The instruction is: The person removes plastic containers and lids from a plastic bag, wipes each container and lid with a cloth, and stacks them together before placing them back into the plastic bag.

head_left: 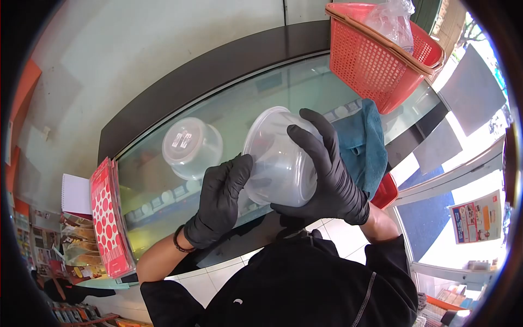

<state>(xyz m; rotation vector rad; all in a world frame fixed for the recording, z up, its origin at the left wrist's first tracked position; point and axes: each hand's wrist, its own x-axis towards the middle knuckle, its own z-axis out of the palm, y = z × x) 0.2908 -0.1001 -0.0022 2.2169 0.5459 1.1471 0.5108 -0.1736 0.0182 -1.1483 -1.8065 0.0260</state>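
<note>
A clear round plastic container [279, 169] is tilted on its side above the glass counter. My right hand [332, 174], in a black glove, wraps around its base end, with fingers over the top and the thumb underneath. My left hand [224, 191], also gloved in black, pinches at the container's wide rim on the left. Whether a lid sits on that rim, I cannot tell. Behind my left hand, a second clear container [192, 148] rests upside down on the glass.
A red perforated basket [376, 68] with a plastic bag [391, 26] inside stands at the far right. A teal cloth [364, 147] hangs near my right hand. Pink dotted packets [109, 218] and a spiral notepad [75, 193] are at the left end. A dark-clothed person shows lower left.
</note>
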